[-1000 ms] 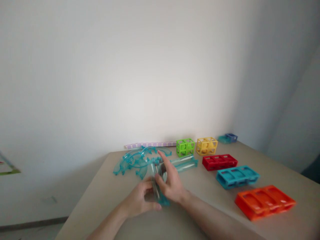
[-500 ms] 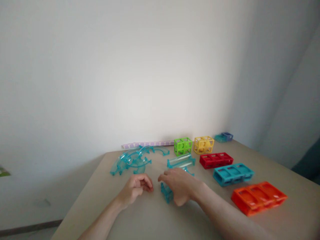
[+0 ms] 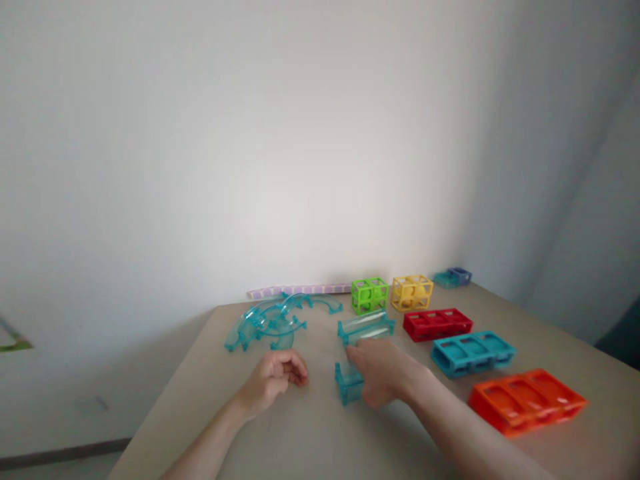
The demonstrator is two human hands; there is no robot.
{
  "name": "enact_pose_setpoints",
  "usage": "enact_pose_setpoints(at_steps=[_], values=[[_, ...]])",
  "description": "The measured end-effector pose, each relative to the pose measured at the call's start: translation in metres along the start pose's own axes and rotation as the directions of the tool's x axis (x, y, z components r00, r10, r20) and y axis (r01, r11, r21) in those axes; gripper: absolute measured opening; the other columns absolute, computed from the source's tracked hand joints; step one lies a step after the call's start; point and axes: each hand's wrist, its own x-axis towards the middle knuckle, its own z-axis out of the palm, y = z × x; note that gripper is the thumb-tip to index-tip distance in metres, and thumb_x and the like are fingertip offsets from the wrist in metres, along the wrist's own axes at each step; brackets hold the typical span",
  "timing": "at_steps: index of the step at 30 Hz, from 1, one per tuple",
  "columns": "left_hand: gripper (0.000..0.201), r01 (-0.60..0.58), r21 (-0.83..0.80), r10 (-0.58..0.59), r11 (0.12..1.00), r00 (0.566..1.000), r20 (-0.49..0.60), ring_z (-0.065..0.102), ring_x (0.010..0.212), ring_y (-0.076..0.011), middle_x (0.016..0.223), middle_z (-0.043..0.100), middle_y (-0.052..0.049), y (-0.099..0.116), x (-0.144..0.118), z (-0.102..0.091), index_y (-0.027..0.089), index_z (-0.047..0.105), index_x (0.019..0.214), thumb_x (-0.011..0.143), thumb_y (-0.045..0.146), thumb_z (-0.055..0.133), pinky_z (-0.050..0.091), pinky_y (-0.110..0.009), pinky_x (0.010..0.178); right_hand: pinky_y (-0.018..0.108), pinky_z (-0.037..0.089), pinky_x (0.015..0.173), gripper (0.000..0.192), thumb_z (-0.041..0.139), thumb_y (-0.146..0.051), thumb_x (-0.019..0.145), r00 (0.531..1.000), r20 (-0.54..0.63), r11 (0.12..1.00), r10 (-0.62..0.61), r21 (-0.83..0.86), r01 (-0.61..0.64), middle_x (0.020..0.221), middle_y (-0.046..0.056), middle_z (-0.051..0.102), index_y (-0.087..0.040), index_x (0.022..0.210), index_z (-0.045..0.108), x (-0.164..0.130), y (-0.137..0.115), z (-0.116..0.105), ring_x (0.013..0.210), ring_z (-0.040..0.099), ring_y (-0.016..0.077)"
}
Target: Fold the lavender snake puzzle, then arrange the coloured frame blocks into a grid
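My right hand [image 3: 384, 370] is closed over a translucent blue track piece [image 3: 346, 385] on the table, and covers most of it. The piece's notched left end sticks out past my thumb side. Just beyond my fingers lie translucent straight track pieces [image 3: 366, 327]. My left hand [image 3: 277, 379] rests on the table to the left, its fingers loosely curled in with nothing visible in them. Behind it lies a loose pile of curved translucent blue track pieces [image 3: 273, 320].
On the right are an orange block frame [image 3: 530, 400], a blue one [image 3: 473, 353] and a red one [image 3: 437, 323]. Green [image 3: 370, 295] and yellow [image 3: 411, 293] open frames stand near the wall. A purple patterned strip [image 3: 305, 290] runs along the back edge.
My right hand has shifted slightly right with the track piece, whose notched end now shows more. My left hand has stayed almost still. The view has moved a little.
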Motion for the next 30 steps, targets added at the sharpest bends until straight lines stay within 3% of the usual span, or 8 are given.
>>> enact_pose_setpoints(at_steps=[5,9,12,17,21,24,27,30], values=[[0.04,0.007,0.007,-0.007,1.0,1.0,-0.005,0.061,0.073,-0.0183,0.075,0.064,-0.005,0.0,0.001,0.001,0.013,0.067,0.074,0.043,0.006,0.043,0.046,-0.03,0.07,0.039,0.049,0.068,0.045,0.063,-0.019,0.052,0.992,-0.112,0.999,-0.05,0.002,0.05,0.094,0.018,0.068,-0.012,0.096,0.069,-0.007,-0.002,-0.011,0.083,0.066,0.0358],[0.04,-0.001,0.021,0.001,1.0,1.0,-0.001,0.06,0.073,-0.0185,0.074,0.064,-0.005,-0.001,0.001,0.0,0.013,0.066,0.074,0.042,0.006,0.043,0.046,-0.03,0.069,0.041,0.048,0.078,0.035,0.057,-0.03,0.07,0.954,-0.275,0.991,-0.115,0.028,0.128,0.098,0.015,0.066,-0.015,0.1,0.067,-0.005,-0.019,-0.007,0.09,0.064,0.0307],[0.039,-0.001,0.027,0.001,1.0,1.0,0.001,0.059,0.073,-0.0184,0.075,0.063,-0.005,-0.002,0.001,-0.001,0.013,0.066,0.074,0.043,0.006,0.043,0.045,-0.03,0.07,0.041,0.05,0.077,0.031,0.052,-0.031,0.077,0.967,-0.234,0.994,-0.096,0.03,0.106,0.096,0.017,0.067,-0.013,0.097,0.067,0.002,-0.029,0.004,0.088,0.065,0.0301],[0.039,0.004,0.033,-0.004,0.999,1.0,-0.01,0.06,0.073,-0.0182,0.075,0.064,-0.005,-0.001,0.0,-0.002,0.013,0.067,0.075,0.044,0.006,0.044,0.045,-0.03,0.07,0.037,0.051,0.072,0.026,0.053,-0.017,0.071,0.983,-0.174,0.998,-0.052,0.025,0.057,0.09,0.017,0.069,-0.01,0.091,0.068,0.008,-0.027,0.014,0.084,0.067,0.0296],[0.038,0.004,0.034,-0.004,0.999,1.0,-0.003,0.06,0.074,-0.0183,0.076,0.064,-0.005,0.0,0.0,-0.002,0.013,0.067,0.075,0.045,0.006,0.045,0.045,-0.03,0.071,0.037,0.05,0.073,0.027,0.053,-0.03,0.078,0.976,-0.217,0.997,-0.036,0.054,0.049,0.092,0.016,0.069,-0.012,0.093,0.068,0.009,-0.023,0.01,0.087,0.066,0.0301],[0.038,-0.001,0.032,0.001,0.999,1.0,-0.006,0.06,0.074,-0.0185,0.075,0.064,-0.005,-0.001,0.0,-0.002,0.013,0.067,0.076,0.045,0.006,0.045,0.045,-0.03,0.071,0.035,0.048,0.079,0.028,0.045,-0.03,0.086,0.928,-0.369,0.989,0.059,0.148,-0.004,0.091,0.013,0.068,-0.015,0.093,0.067,0.013,-0.019,0.006,0.09,0.064,0.0258],[0.038,-0.005,0.032,0.005,0.999,1.0,0.0,0.059,0.075,-0.0185,0.076,0.065,-0.006,-0.002,0.001,-0.003,0.013,0.068,0.077,0.046,0.006,0.045,0.045,-0.031,0.072,0.035,0.042,0.093,0.029,0.042,-0.021,0.087,0.833,-0.524,0.977,0.174,0.2,-0.079,0.101,0.013,0.067,-0.014,0.102,0.066,0.02,-0.011,0.008,0.103,0.06,0.0243],[0.039,0.001,0.018,-0.001,1.0,1.0,0.008,0.059,0.074,-0.0181,0.076,0.065,-0.006,-0.002,0.002,-0.004,0.013,0.068,0.076,0.045,0.006,0.046,0.045,-0.031,0.071,0.041,0.035,0.103,0.039,0.04,-0.022,0.089,0.807,-0.531,0.964,0.26,0.188,-0.186,0.122,0.021,0.061,-0.006,0.119,0.06,0.025,-0.004,0.017,0.122,0.049,0.0302]])
